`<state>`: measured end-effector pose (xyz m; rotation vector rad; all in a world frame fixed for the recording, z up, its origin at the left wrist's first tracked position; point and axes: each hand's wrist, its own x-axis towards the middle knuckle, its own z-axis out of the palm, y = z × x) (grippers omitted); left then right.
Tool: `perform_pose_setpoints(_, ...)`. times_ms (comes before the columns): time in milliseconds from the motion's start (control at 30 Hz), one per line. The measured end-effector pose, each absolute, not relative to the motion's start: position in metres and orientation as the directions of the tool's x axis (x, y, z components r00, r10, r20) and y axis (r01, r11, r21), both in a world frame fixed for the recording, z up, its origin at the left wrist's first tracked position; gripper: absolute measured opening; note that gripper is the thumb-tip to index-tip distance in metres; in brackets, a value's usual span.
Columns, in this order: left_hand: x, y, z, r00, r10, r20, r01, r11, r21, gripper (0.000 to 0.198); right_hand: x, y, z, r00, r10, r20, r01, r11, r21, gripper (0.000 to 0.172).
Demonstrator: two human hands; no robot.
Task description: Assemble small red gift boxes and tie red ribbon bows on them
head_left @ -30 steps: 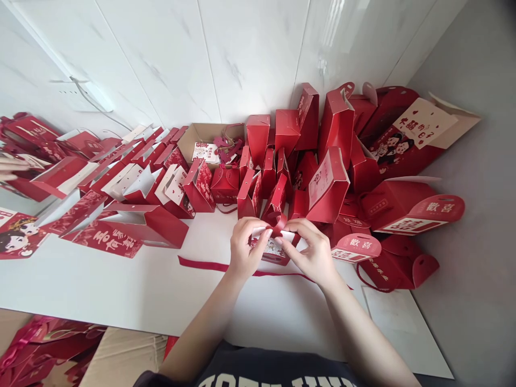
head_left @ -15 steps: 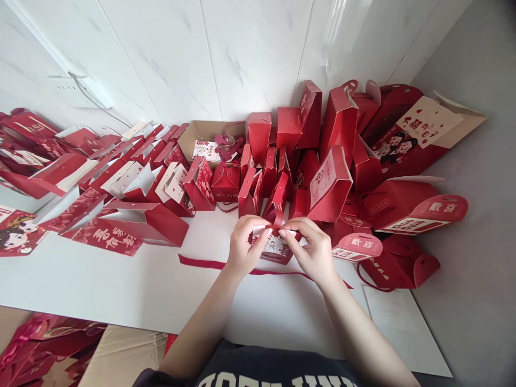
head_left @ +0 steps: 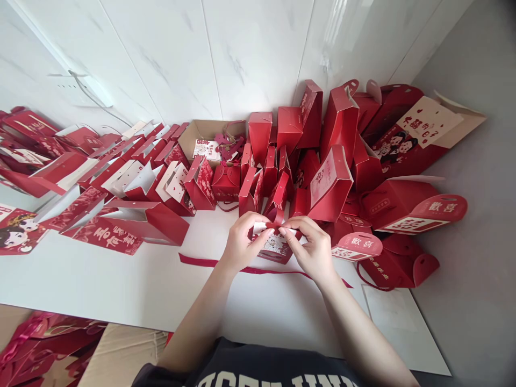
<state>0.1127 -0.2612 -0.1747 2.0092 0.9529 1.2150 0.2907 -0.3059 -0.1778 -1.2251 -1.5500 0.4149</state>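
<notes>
Pinching is done by the left hand [head_left: 242,244] and the right hand [head_left: 312,250]: on each, thumb and forefinger are pressed together, and a narrow looped red ribbon [head_left: 277,216] is gripped between the fingertips. Just under them, a small, white-fronted red cardboard box [head_left: 276,245] is partly hidden. Nearer the body than the fingers, a long dark-red ribbon strip [head_left: 197,262] is laid across the smooth white tabletop [head_left: 161,285]. Beyond the fingers, red paper gift boxes [head_left: 259,131] are crowded before a glossy white, grey-veined wall [head_left: 258,59]; to the fingers' right, the tabletop is bounded by a plain grey wall [head_left: 475,242].
</notes>
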Motion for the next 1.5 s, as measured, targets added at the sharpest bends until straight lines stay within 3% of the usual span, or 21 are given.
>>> perform_pose_setpoints(400, 0.111, -0.262, -0.177, 0.334, 0.86, 0.386, 0.221, -0.47, 0.855, 0.009, 0.29, -0.306, -0.177, 0.091, 0.855, 0.511, 0.469, 0.416, -0.779, 0.005)
perform_pose_setpoints(567, 0.107, -0.251, -0.197, 0.272, 0.923, 0.272, 0.036, -0.293, 0.956, 0.038, 0.291, -0.306, -0.178, 0.073, 0.855, 0.514, 0.466, 0.427, -0.775, 0.005)
perform_pose_setpoints(733, 0.109, -0.24, -0.211, 0.366, 0.923, 0.118, -0.016, -0.12, 0.993, 0.027, 0.293, -0.305, -0.178, 0.07, 0.856, 0.513, 0.472, 0.425, -0.772, 0.007)
perform_pose_setpoints(867, 0.113, -0.241, -0.209, 0.332, 0.931, 0.149, -0.014, -0.153, 0.988, 0.026, 0.294, -0.302, -0.179, 0.075, 0.851, 0.52, 0.478, 0.427, -0.768, 0.008)
perform_pose_setpoints(1000, 0.117, -0.249, -0.19, 0.231, 0.957, 0.178, 0.042, -0.192, 0.98, 0.027, 0.297, -0.296, -0.173, 0.098, 0.873, 0.478, 0.435, 0.394, -0.81, 0.014)
perform_pose_setpoints(1167, 0.12, -0.256, -0.136, 0.23, 0.971, 0.066, 0.055, -0.081, 0.995, 0.025, 0.301, -0.289, -0.143, 0.125, 0.897, 0.424, 0.356, 0.359, -0.863, 0.022)
perform_pose_setpoints(1333, 0.119, -0.251, -0.088, 0.28, 0.96, 0.012, 0.069, -0.032, 0.997, 0.025, 0.297, -0.29, -0.101, 0.177, 0.862, 0.474, 0.368, 0.389, -0.845, 0.021)
perform_pose_setpoints(1500, 0.114, -0.24, -0.067, 0.321, 0.944, 0.075, 0.049, -0.095, 0.994, 0.022, 0.29, -0.287, -0.078, 0.206, 0.82, 0.535, 0.391, 0.432, -0.813, 0.018)
